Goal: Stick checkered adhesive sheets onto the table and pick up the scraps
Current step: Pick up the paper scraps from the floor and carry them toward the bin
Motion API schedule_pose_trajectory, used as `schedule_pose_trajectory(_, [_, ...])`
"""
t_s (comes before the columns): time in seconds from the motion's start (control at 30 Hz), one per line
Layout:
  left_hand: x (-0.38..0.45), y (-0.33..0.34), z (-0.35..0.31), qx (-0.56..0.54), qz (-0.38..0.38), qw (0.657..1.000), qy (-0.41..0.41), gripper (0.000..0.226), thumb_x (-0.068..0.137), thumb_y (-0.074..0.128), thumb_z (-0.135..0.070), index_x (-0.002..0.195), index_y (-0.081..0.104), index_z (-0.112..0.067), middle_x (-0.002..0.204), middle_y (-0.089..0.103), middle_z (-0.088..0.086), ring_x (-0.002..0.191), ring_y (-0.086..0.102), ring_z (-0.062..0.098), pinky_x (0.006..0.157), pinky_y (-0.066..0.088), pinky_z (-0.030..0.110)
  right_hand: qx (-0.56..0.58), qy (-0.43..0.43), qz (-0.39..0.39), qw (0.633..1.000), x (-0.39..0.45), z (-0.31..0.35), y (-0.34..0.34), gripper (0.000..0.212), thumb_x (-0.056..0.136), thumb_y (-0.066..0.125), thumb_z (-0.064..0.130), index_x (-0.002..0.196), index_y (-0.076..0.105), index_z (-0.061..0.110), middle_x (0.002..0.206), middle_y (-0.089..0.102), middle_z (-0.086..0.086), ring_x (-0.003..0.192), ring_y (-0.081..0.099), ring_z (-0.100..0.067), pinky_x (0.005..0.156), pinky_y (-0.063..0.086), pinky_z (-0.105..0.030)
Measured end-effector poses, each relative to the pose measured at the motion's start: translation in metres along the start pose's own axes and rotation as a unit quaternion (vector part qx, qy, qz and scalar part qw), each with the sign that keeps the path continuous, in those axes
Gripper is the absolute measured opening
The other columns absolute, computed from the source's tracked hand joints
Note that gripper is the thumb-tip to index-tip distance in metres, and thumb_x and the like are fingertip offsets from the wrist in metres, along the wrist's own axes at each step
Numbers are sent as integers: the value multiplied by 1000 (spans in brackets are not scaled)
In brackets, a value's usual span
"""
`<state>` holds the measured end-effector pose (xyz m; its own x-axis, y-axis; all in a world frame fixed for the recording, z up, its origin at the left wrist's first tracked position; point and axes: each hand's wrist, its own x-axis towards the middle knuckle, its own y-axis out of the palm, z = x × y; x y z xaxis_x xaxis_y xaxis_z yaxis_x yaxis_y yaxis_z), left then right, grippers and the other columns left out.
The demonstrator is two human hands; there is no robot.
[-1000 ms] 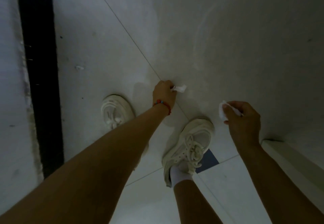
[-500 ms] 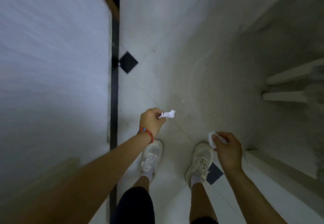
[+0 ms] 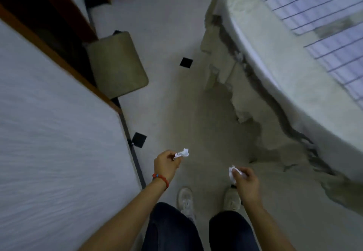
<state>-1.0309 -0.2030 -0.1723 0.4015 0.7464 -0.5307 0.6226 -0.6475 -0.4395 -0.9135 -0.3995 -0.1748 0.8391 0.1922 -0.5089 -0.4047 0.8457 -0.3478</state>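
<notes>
Above the floor (image 3: 172, 97), the left hand (image 3: 166, 164) is pinching a crumpled scrap (image 3: 182, 153) at its fingers, the right hand (image 3: 245, 182) clutching another scrap (image 3: 232, 173) — the pickup step, seemingly. Next, likely: binning both, the checkered desk (image 3: 314, 15) lying well beyond the right fingers.

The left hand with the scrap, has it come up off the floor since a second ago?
Yes. The left hand, pinching its scrap, was down at the floor beside the shoes; now it is lifted well above them.

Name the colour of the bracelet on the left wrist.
Red bracelet, with one blue bead; the head view shows it.
</notes>
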Motion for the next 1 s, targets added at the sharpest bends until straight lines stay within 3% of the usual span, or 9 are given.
schedule_pose_trajectory(0.07, [-19,4,-13,27,26,999,20,27,76,69,-8,57,55,-22,55,58,-2,60,58,21,67,50,34,31,26,-33,999,-20,-7,-25,7,84,61,4,77,60,5,72,63,-5,72,58,-20,55,45,-6])
schedule_pose_trajectory(0.17, [-47,16,-26,60,60,995,48,26,77,68,-9,57,56,-21,56,58,0,60,56,21,61,46,27,73,59,-101,990,-45,-27,-65,7,84,62,7,85,62,0,81,67,-16,79,63,-28,53,46,-9])
schedule_pose_trajectory(0.3, [-84,38,-37,97,109,986,75,24,78,67,-10,59,57,-20,60,59,3,66,57,22,59,43,24,101,93,-166,977,-84,-49,-117,9,84,62,10,75,62,9,67,63,-1,59,60,-5,52,46,-13])
schedule_pose_trajectory(0.43, [-130,70,-43,137,155,974,92,21,81,66,-13,61,59,-12,60,59,4,65,56,21,57,41,20,127,119,-227,958,-118,-83,-175,12,84,64,15,72,60,16,70,63,-5,66,59,-20,66,44,-28])
schedule_pose_trajectory(0.6, [-200,129,-43,178,199,955,127,20,80,66,-15,64,60,-6,61,57,8,65,53,22,58,40,24,163,146,-294,930,-174,-146,-262,10,83,64,17,77,64,9,68,62,-2,69,59,-23,69,47,-31])
schedule_pose_trajectory(0.73, [-266,189,-41,190,254,936,150,27,81,66,-17,58,55,-9,57,52,5,60,50,18,67,45,33,178,163,-367,899,-228,-200,-337,14,83,65,17,70,62,18,71,64,-3,71,61,-25,73,50,-38])
schedule_pose_trajectory(0.87, [-320,245,-43,208,299,912,189,29,79,67,-20,53,54,-14,57,53,5,61,52,19,74,53,43,201,185,-418,867,-271,-236,-393,6,84,63,14,82,61,9,80,62,-10,75,59,-26,78,52,-41])
schedule_pose_trajectory(1.0, [-357,292,-56,211,332,893,219,25,80,66,-17,61,60,-3,61,55,9,61,52,19,68,50,36,226,197,-441,846,-285,-253,-430,8,85,62,16,77,62,13,75,64,-5,74,59,-25,78,51,-38])
